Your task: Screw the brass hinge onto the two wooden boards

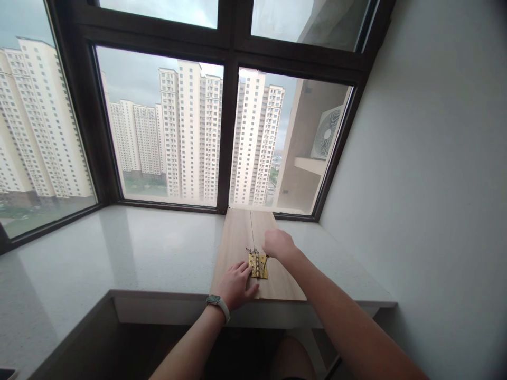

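Note:
A brass-coloured hinge (258,266) lies unfolded across the seam between two pale wooden boards (233,237). My left hand (236,285) rests flat on the left board, fingers stretched out, with the fingertips at the hinge's left edge. Above the hinge's right leaf, my right hand (278,244) is closed in a fist around a screwdriver (266,260). Its handle is mostly hidden by the fist, and its thin shaft slants down to the leaf. Several small screws (252,250) lie at the far end of the hinge.
The boards lie on a white windowsill (158,253), reaching from its front edge back to the dark window frame (227,158). A pale wall (415,158) rises on the right. My left wrist wears a watch (214,300).

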`<move>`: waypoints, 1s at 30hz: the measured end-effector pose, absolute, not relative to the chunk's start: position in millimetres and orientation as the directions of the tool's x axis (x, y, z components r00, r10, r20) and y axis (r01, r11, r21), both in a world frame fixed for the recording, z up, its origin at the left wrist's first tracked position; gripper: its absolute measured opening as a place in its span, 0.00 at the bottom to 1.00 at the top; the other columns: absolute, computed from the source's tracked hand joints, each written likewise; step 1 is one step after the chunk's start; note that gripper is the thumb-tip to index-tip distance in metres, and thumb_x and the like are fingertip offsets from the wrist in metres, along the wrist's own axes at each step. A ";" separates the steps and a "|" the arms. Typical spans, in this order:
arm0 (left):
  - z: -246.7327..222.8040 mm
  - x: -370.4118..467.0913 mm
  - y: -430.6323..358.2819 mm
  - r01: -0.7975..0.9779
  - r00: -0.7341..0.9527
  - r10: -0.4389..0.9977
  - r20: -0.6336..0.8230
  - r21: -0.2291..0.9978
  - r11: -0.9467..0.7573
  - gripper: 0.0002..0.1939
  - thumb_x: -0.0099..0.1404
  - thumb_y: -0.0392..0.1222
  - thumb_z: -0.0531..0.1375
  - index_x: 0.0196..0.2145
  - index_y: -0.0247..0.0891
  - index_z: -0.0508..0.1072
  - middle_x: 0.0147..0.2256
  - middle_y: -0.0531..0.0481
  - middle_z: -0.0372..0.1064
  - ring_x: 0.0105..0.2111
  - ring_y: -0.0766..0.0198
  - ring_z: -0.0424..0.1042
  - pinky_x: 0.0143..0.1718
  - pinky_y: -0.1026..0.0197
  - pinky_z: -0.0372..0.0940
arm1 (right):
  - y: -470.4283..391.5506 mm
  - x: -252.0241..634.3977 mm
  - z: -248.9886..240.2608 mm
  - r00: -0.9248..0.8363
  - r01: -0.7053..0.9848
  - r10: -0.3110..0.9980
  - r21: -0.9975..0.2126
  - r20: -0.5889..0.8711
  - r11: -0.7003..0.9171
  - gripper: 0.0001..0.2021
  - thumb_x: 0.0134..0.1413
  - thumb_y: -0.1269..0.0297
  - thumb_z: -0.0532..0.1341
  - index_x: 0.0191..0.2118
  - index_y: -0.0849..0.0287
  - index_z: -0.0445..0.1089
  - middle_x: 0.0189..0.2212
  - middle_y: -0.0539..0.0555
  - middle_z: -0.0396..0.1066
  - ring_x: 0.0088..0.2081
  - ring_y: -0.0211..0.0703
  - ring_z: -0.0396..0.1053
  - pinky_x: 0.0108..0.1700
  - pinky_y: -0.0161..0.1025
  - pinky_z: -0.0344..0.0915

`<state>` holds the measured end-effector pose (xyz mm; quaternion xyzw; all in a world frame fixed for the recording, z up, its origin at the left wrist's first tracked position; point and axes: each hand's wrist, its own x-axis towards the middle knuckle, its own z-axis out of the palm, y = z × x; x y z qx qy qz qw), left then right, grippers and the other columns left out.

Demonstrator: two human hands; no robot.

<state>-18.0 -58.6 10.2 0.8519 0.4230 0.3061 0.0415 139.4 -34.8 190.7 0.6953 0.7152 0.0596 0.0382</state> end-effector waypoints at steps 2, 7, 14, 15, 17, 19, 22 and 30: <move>9.9 -18.2 -58.2 0.696 0.455 0.746 0.486 0.328 -0.639 0.26 0.66 0.57 0.57 0.58 0.45 0.67 0.58 0.44 0.66 0.61 0.46 0.60 0.62 0.44 0.58 | -30.7 139.4 188.7 0.016 0.992 1.000 0.126 0.024 -0.019 0.16 0.57 0.61 0.58 0.48 0.59 0.76 0.45 0.66 0.77 0.46 0.53 0.75 0.43 0.43 0.70; 10.9 -18.9 -58.5 0.696 0.460 0.744 0.485 0.324 -0.641 0.26 0.66 0.57 0.57 0.57 0.44 0.68 0.58 0.44 0.66 0.61 0.46 0.61 0.62 0.45 0.58 | -24.1 141.6 187.7 0.043 0.991 0.999 0.130 -0.016 -0.040 0.16 0.58 0.63 0.58 0.48 0.59 0.76 0.45 0.66 0.77 0.46 0.52 0.75 0.44 0.43 0.70; 10.1 -19.9 -59.0 0.694 0.456 0.744 0.488 0.330 -0.641 0.26 0.66 0.57 0.57 0.58 0.44 0.68 0.58 0.44 0.66 0.62 0.47 0.60 0.62 0.45 0.58 | -28.2 140.6 190.0 -0.124 0.964 0.992 0.237 0.013 0.118 0.15 0.57 0.68 0.56 0.45 0.60 0.77 0.42 0.64 0.78 0.44 0.50 0.76 0.42 0.40 0.69; 9.9 -20.1 -58.9 0.694 0.456 0.745 0.487 0.330 -0.640 0.26 0.66 0.57 0.57 0.58 0.44 0.67 0.58 0.44 0.66 0.62 0.47 0.60 0.62 0.45 0.58 | -29.7 139.8 189.8 -0.165 0.955 0.986 0.252 0.018 0.156 0.15 0.58 0.68 0.55 0.45 0.60 0.78 0.42 0.64 0.78 0.43 0.50 0.76 0.42 0.40 0.69; 9.8 -20.2 -59.0 0.696 0.456 0.746 0.485 0.327 -0.639 0.26 0.66 0.57 0.57 0.58 0.44 0.68 0.58 0.43 0.66 0.61 0.46 0.60 0.62 0.45 0.58 | -32.7 138.8 189.1 -0.266 0.926 0.964 0.285 0.028 0.247 0.15 0.59 0.67 0.54 0.44 0.60 0.78 0.40 0.64 0.78 0.43 0.50 0.76 0.43 0.41 0.68; 10.3 -20.1 -59.3 0.699 0.456 0.745 0.486 0.323 -0.638 0.26 0.66 0.56 0.57 0.57 0.44 0.68 0.58 0.43 0.66 0.61 0.46 0.60 0.62 0.45 0.58 | -35.6 138.6 187.7 -0.351 0.895 0.935 0.310 0.041 0.322 0.16 0.61 0.65 0.53 0.42 0.61 0.78 0.39 0.64 0.78 0.42 0.51 0.76 0.43 0.42 0.68; 11.6 -19.8 -60.2 0.700 0.453 0.743 0.493 0.319 -0.639 0.25 0.66 0.56 0.57 0.57 0.44 0.68 0.58 0.43 0.66 0.61 0.47 0.61 0.62 0.45 0.58 | -38.6 139.7 185.8 -0.352 0.902 0.931 0.298 0.093 0.311 0.18 0.63 0.60 0.51 0.41 0.61 0.78 0.38 0.64 0.78 0.40 0.50 0.76 0.43 0.42 0.67; 11.2 -18.6 -59.6 0.704 0.454 0.741 0.495 0.310 -0.638 0.26 0.66 0.57 0.57 0.58 0.43 0.68 0.58 0.44 0.66 0.61 0.47 0.61 0.62 0.45 0.58 | -36.0 141.3 192.4 -0.103 0.972 0.988 0.221 0.116 0.076 0.15 0.58 0.62 0.56 0.43 0.59 0.77 0.41 0.64 0.78 0.43 0.52 0.76 0.43 0.43 0.69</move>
